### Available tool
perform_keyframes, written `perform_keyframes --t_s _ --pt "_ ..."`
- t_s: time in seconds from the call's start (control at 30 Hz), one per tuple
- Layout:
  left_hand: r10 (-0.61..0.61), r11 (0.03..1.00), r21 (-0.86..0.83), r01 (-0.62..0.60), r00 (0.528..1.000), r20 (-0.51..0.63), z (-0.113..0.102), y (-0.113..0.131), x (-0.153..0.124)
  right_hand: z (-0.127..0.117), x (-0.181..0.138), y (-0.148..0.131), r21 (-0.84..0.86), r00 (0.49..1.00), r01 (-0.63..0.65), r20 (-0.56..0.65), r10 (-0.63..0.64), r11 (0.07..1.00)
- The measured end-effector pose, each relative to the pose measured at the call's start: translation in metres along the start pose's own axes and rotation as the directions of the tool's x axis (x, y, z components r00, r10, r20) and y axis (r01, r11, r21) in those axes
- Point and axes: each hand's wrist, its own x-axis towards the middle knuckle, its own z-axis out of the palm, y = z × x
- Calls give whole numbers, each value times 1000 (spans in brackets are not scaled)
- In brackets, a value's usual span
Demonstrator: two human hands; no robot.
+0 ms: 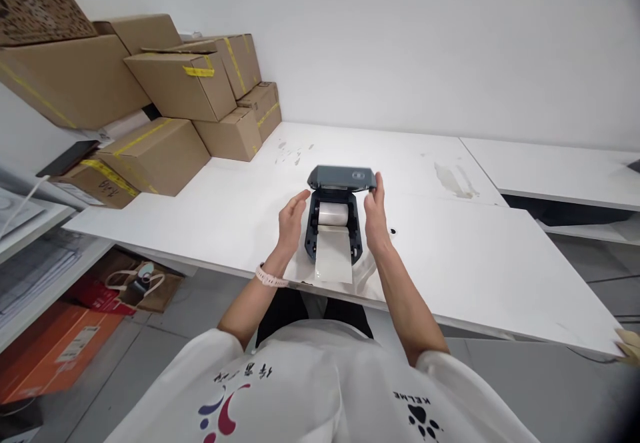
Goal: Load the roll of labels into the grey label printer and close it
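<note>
Printer (311, 235) lid (340, 176) raised; left grip (291, 223) spread, right grip (376, 218) uncurled at lid; shirt (310, 376) reads KELME.

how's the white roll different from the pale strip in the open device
The roll is round and wound up, while the strip is flat. The roll sits across the inside of the open device, whereas the strip runs out past its near edge, toward the person. The strip also shows a longer stretch front to back than the roll. Both are pale and nearly alike in width.
</note>
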Motion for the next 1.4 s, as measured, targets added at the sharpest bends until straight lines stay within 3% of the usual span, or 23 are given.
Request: perform_keyframes --t_s 0.07,0.17,0.3,0.37,0.47,0.57,0.63,0.7,0.77,0.83,0.93,1.03,1.13,1.2,1.23,1.3,1.4 --pt "-62 984 163 69 997 -48 3 -12 18 8 32 -7 -44 998 58 -38 -60 997" --pt "-187 900 399 177 982 -15 6 -31 29 16 80 -7 -81 995 76 -63 -81 994" --pt "-240 860 465 210 971 5 7 -40 24 14 125 1 -109 999 19 -36 -23 994" --pt "-262 852 461 248 964 -35 7 -40 22 11 129 1 -190 997 55 -37 -63 980" --pt "-297 832 468 296 952 -76 8 -41 21 8 108 -5 -395 951 269 -35 -307 878" --pt "-295 824 480 300 951 -87 10 -45 23 8 73 -13 -520 890 442 148 -432 731" --pt "-283 823 487 291 955 -92 11 -48 24 10 57 -14 -597 888 460 307 -343 658" --pt "-270 822 495 282 958 -99 12 -50 25 13 51 -11 -680 871 452 475 -124 577" --pt "-256 822 501 271 962 -99 12 -51 25 21 55 -4 -724 791 467 599 126 508" --pt "-245 821 507 262 964 -102 12 -52 26 31 63 5 -738 720 477 639 271 477" --pt "-250 824 498 271 962 -110 12 -54 26 46 74 15 -732 683 481 658 317 483" --pt "-251 835 478 274 961 -112 11 -57 26 43 78 12 -708 661 483 681 316 515" --pt "-249 848 455 271 962 -109 10 -61 26 13 77 -3 -547 615 424 759 214 722" --pt "-255 858 431 279 960 -114 10 -64 26 -18 76 -13 -360 630 319 772 87 877" --pt "-260 864 415 285 959 -117 9 -65 26 -35 75 -16 -274 665 259 746 35 926" --pt "-268 878 378 293 956 -120 10 -67 26 -65 75 -15 -176 767 152 641 -4 973" --pt "-272 892 341 296 955 -116 10 -69 26 -95 78 6 -101 889 -8 456 53 995"
